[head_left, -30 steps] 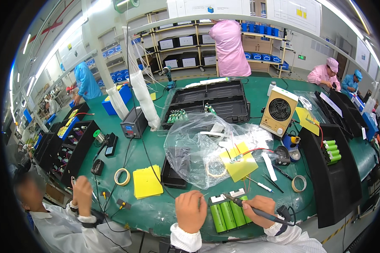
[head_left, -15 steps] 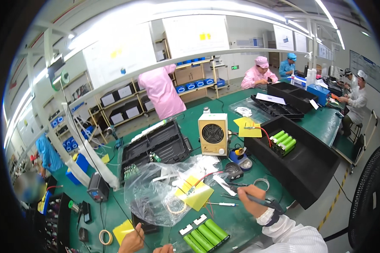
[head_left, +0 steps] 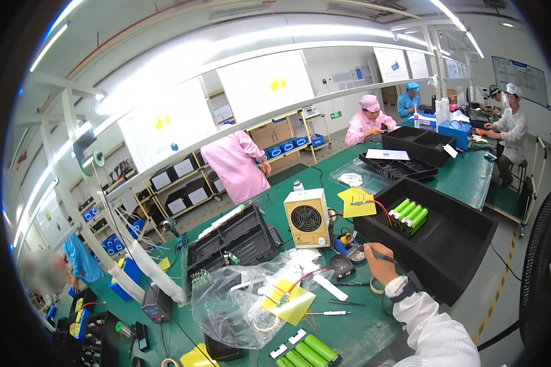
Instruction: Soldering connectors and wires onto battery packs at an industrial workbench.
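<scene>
My right hand (head_left: 381,266) is closed around the dark handle of a soldering iron (head_left: 382,250), just right of the blue soldering stand (head_left: 348,246). The iron's tip is too small to make out. My left hand is out of the picture. A pack of green cylindrical cells (head_left: 306,352) with white end pieces lies at the near edge. Beyond it a yellow sheet (head_left: 294,304) carries a small circuit board (head_left: 283,300) with a red wire. Dark tweezers (head_left: 344,302) and a thin white pen-like tool (head_left: 329,314) lie to the right of the sheet.
A beige fan unit (head_left: 307,219) stands mid-bench. On the right, a large black tray (head_left: 453,244) holds more green cells (head_left: 409,214). Crumpled clear plastic (head_left: 226,306) and an open black case (head_left: 236,235) are to the left. Several people work farther off.
My right hand has moved up and away with the soldering iron, toward the blue stand. My left hand has left the picture. The view has shifted, and the person in pink has lowered an arm.
</scene>
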The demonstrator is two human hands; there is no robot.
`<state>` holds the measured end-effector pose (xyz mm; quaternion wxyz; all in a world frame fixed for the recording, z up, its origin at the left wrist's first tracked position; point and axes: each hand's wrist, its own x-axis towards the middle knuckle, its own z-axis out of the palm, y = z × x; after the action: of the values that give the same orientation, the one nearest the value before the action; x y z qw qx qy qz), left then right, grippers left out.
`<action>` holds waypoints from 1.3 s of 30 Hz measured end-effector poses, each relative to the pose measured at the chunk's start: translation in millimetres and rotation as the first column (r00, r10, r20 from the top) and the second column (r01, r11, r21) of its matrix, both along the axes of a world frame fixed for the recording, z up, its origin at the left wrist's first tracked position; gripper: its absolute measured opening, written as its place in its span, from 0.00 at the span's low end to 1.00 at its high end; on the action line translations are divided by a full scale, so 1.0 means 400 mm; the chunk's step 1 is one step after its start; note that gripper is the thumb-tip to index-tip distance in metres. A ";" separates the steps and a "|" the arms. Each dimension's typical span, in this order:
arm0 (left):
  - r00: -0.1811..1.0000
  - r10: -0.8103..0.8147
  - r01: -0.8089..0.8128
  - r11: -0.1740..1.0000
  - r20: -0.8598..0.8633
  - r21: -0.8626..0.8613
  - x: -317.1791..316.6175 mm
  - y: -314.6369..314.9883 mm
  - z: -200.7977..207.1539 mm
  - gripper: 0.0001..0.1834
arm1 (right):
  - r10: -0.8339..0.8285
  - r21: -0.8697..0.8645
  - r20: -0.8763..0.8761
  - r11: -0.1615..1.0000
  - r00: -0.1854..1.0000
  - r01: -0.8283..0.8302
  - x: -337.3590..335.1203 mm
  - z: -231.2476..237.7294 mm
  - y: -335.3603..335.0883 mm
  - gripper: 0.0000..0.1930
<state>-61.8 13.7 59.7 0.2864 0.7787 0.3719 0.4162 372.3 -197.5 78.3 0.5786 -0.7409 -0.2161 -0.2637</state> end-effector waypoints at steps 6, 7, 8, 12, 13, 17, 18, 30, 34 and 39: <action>0.992 0.043 -0.049 0.998 -0.116 -0.049 -0.028 -0.022 -0.011 0.11 | -0.073 -0.121 0.152 0.988 0.986 0.092 0.146 -0.035 0.051 0.12; 0.993 0.036 -0.043 0.997 -0.108 -0.067 -0.027 -0.023 -0.009 0.11 | -0.049 -0.095 0.146 0.993 0.988 0.064 0.162 -0.044 0.063 0.12; 0.994 0.030 -0.039 0.995 -0.104 -0.088 -0.026 -0.024 -0.008 0.11 | 0.029 0.039 -0.103 0.999 0.994 -0.025 0.171 -0.050 0.075 0.12; 0.989 -0.078 0.062 0.990 -0.122 -0.130 -0.026 -0.031 -0.015 0.11 | 0.768 0.803 -0.535 0.592 0.352 -0.072 0.072 -0.053 0.116 0.11; 0.980 -0.084 0.056 0.986 -0.182 -0.156 -0.025 -0.041 -0.019 0.11 | 0.751 0.777 -0.588 0.628 0.299 -0.048 0.016 -0.046 0.121 0.11; 0.946 -0.174 0.110 0.966 -0.274 -0.236 -0.008 -0.073 -0.032 0.13 | 0.553 0.072 -0.798 0.480 0.238 -0.874 -0.218 0.004 0.118 0.19; 0.935 -0.216 0.154 0.962 -0.280 -0.227 0.006 -0.077 -0.036 0.13 | 0.484 -0.108 -0.828 0.356 0.282 -0.928 -0.258 0.019 0.125 0.22; 0.969 -0.187 0.164 0.976 -0.164 -0.141 0.111 -0.081 -0.017 0.09 | 0.277 -0.286 -0.908 0.141 0.316 -0.948 -0.385 -0.016 0.198 0.34; 0.972 -0.168 0.140 0.975 -0.165 -0.170 0.116 -0.106 0.003 0.08 | 0.323 -0.363 -0.833 0.294 0.450 -0.884 -0.419 -0.045 0.158 0.30; 0.981 -0.187 0.184 0.981 -0.051 -0.063 0.093 -0.110 -0.006 0.08 | 0.545 -0.193 -0.700 0.477 0.461 -0.857 -0.460 -0.050 0.122 0.25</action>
<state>-24.8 -30.5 57.3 0.3357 0.8128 0.3176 0.3546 188.3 -148.6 58.1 0.4429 -0.7401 -0.4015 0.3080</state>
